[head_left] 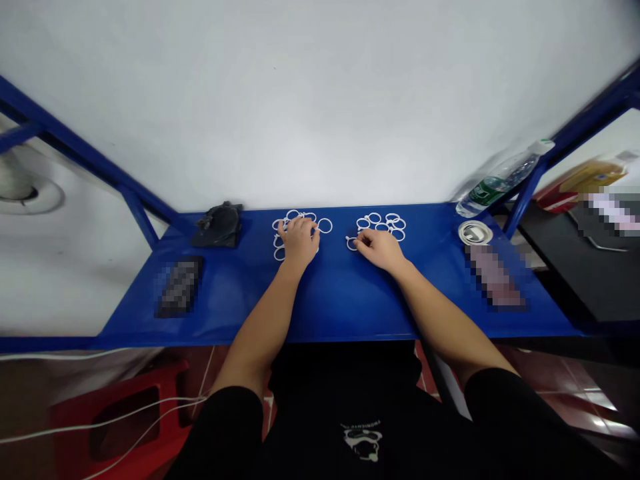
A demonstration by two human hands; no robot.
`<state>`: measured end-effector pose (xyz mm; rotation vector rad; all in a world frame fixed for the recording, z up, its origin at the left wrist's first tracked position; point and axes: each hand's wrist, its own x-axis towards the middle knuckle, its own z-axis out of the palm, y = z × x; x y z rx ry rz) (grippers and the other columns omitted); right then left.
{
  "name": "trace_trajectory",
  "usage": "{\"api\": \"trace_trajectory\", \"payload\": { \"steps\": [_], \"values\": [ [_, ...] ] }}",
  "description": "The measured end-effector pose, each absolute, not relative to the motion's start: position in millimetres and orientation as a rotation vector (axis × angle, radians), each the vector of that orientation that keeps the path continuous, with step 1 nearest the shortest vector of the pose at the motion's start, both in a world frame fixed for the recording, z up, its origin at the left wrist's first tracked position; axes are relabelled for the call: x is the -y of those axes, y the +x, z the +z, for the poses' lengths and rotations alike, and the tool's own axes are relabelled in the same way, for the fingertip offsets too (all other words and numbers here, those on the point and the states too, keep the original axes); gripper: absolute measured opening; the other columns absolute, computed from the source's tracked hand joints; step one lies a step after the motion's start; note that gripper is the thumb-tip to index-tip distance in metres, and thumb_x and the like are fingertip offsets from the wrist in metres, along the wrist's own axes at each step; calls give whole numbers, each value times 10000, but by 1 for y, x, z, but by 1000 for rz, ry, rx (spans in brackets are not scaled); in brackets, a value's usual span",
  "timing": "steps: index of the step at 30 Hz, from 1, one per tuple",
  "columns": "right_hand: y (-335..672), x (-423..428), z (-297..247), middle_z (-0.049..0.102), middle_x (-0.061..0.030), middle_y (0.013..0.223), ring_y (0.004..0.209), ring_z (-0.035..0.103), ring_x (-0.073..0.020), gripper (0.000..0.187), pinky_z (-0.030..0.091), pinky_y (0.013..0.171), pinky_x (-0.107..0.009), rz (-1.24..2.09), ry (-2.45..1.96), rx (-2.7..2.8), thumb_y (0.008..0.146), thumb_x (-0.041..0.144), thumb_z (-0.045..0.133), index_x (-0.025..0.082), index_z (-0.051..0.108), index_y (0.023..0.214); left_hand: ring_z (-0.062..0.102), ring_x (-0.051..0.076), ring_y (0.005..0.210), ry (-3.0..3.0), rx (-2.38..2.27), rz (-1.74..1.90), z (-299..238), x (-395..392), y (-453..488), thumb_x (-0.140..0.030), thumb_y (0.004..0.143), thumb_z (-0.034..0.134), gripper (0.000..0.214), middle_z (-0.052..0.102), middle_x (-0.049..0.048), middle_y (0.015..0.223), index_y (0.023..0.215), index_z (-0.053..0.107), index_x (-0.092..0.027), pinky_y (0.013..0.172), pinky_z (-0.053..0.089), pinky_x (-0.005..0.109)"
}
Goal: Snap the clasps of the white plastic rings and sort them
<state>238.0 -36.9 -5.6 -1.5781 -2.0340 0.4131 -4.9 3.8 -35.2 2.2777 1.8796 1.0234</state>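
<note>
On the blue shelf (345, 300), thin white rings lie in two groups near the wall. My left hand (301, 243) rests palm down over the left group of rings (331, 227), fingers spread and curving onto them; part of that group is hidden beneath it. My right hand (382, 249) has thumb and fingertips pinched at the edge of a single white ring (348, 245), which lies low against the surface. Just beyond the right hand are several more white rings (404, 235), some overlapping.
A black object (223, 227) sits at the back left, with a blurred-out dark item (180, 287) in front. To the right are a clear plastic bottle (493, 190) leaning on the frame, a white roll (463, 233) and another pixelated item (497, 277). Blue bars (140, 212) border the shelf.
</note>
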Motion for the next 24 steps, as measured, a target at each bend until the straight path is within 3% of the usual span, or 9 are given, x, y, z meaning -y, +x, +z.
{"api": "trace_trajectory", "payload": {
  "steps": [6, 12, 16, 20, 24],
  "values": [
    [238, 37, -13, 736, -47, 887, 762, 643, -192, 187, 476, 713, -316, 297, -1289, 1956, 973, 346, 612, 221, 735, 1037, 688, 264, 1101, 2456, -1514, 1153, -30, 9, 9, -243, 978, 631, 108, 790, 39, 1035, 992, 735, -267, 1268, 181, 617],
    [241, 34, -12, 726, -97, 1115, 926, 670, -221, 231, 541, 804, -363, 265, -1145, 1885, 1010, 378, 592, 227, 750, 1084, 727, 196, 976, 2621, -1119, 1089, -29, 18, 19, -324, 1038, 589, 171, 809, 17, 1021, 1002, 735, -245, 1129, 429, 456],
    [240, 35, -12, 755, -71, 1052, 885, 674, -212, 266, 549, 811, -364, 364, -1117, 2020, 1013, 395, 592, 237, 754, 1153, 736, 191, 933, 2619, -1098, 1169, -28, 20, 21, -344, 1052, 569, 198, 810, 21, 993, 1006, 727, -234, 1087, 469, 436],
    [238, 39, -10, 702, -96, 1254, 990, 670, -230, 317, 561, 827, -370, 334, -1163, 2031, 999, 426, 616, 251, 736, 1234, 732, 199, 996, 2579, -1119, 1209, -26, 21, 21, -339, 1049, 568, 199, 801, 40, 1037, 1009, 731, -233, 1037, 501, 422],
    [238, 39, -9, 691, -107, 1231, 1012, 662, -243, 281, 564, 813, -380, 318, -1109, 2031, 1001, 415, 614, 256, 750, 1188, 737, 202, 976, 2554, -1066, 1243, -27, 23, 23, -352, 1045, 582, 208, 796, 53, 1024, 1018, 753, -236, 924, 541, 401]
  ]
}}
